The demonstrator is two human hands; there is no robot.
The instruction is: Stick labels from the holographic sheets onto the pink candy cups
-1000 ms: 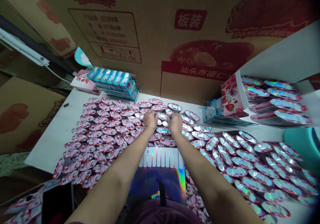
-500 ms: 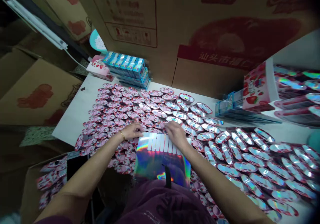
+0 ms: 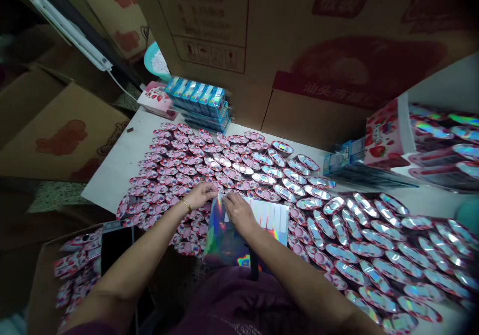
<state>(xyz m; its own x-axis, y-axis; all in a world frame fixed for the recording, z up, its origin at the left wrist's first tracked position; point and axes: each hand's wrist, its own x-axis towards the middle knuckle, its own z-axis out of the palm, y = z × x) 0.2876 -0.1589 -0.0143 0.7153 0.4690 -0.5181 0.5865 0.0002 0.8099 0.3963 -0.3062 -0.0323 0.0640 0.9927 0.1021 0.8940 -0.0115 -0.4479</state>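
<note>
A shiny holographic sheet (image 3: 258, 220) with a row of white strips lies at the near edge of the white table (image 3: 116, 168), over rows of small pink oval cups (image 3: 175, 168). My left hand (image 3: 202, 195), with a bracelet on its wrist, pinches the sheet's top left corner. My right hand (image 3: 237, 213) is closed on the sheet's upper edge beside it, its fingers curled onto the first white strips. The two hands almost touch.
Foil-topped oval cups (image 3: 359, 235) cover the table's right half. Blue packets (image 3: 200, 100) are stacked at the back left, and large cardboard boxes (image 3: 284, 51) stand behind. A strawberry-printed box (image 3: 385, 133) is at right. A dark phone (image 3: 116, 243) lies at lower left.
Both hands have come back from the far cups to the holographic sheet. The right hand slid left along its top edge to meet the left hand at the corner.
</note>
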